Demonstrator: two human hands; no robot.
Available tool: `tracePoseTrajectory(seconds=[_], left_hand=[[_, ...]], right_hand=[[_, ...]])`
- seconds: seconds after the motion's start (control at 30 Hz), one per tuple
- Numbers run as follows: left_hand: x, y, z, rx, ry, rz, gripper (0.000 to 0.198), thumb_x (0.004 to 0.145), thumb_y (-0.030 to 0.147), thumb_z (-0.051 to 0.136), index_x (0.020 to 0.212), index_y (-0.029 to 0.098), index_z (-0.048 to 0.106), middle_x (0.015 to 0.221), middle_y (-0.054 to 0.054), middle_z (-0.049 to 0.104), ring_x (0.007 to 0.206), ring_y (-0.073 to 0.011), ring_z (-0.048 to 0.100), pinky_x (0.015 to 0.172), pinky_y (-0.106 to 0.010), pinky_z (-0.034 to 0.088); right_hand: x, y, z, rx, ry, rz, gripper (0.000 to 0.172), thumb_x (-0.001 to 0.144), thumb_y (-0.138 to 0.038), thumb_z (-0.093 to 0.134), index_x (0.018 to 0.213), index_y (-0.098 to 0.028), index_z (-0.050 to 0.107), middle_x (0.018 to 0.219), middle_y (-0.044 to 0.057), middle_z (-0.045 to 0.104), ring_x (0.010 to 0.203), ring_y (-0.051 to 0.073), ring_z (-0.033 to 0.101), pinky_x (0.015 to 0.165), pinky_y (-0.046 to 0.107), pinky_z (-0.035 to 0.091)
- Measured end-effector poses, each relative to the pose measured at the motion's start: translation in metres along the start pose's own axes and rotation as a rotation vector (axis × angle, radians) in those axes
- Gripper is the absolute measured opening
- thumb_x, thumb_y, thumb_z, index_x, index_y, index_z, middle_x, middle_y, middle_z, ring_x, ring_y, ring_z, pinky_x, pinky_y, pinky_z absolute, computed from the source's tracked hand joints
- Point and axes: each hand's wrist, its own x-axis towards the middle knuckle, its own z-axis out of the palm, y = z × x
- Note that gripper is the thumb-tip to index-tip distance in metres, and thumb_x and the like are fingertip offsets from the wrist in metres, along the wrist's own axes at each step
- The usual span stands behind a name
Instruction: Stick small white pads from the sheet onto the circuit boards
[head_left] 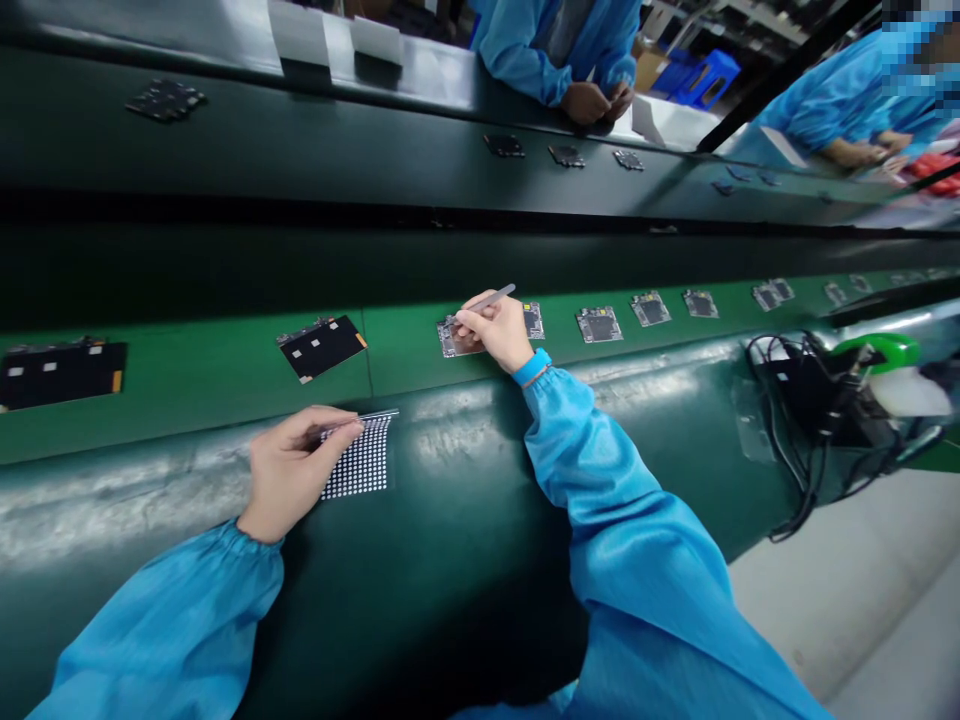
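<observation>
My left hand (300, 462) pinches the upper left edge of a sheet of small white round dots (364, 460), over the near green ledge. Farther off, my right hand (495, 328) holds grey tweezers (496, 297) and is over a circuit board (450, 338) on the green belt (405, 345). The tweezers' tips are hidden by the fingers. Just right of this hand lies another board (534, 321), partly covered by it. A black panel with a board along its edge (324, 348) rests on the belt beyond my left hand.
Several boards (598, 324) line the belt to the right. Another black panel (64, 374) lies far left. Cables and a green-handled tool (881, 350) sit at the right. Across the line, people in blue sleeves work near boards (566, 156) and white boxes (300, 35).
</observation>
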Motion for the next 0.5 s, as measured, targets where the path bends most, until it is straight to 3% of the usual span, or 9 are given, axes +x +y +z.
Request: tracePoseTrajectory(seconds=[0.23, 0.5], left_hand=[[-0.001, 0.001, 0.000, 0.006, 0.006, 0.002, 0.011, 0.082, 0.033, 0.081, 0.088, 0.025, 0.079, 0.086, 0.000, 0.079, 0.078, -0.0168, 0.074, 0.073, -0.028, 0.060], [0.000, 0.001, -0.002, 0.008, -0.008, -0.016, 0.011, 0.082, 0.033, 0.081, 0.089, 0.024, 0.079, 0.086, 0.000, 0.079, 0.078, -0.0171, 0.074, 0.074, -0.028, 0.061]], right_hand=[[0.002, -0.002, -0.013, -0.013, 0.068, 0.034, 0.025, 0.079, -0.034, 0.079, 0.084, -0.015, 0.063, 0.059, 0.001, 0.068, 0.041, 0.010, 0.058, 0.041, 0.020, 0.049], [0.003, 0.002, -0.022, -0.059, 0.071, 0.041, 0.027, 0.078, -0.036, 0.079, 0.085, -0.016, 0.062, 0.059, 0.000, 0.069, 0.041, 0.010, 0.059, 0.041, 0.020, 0.049]])
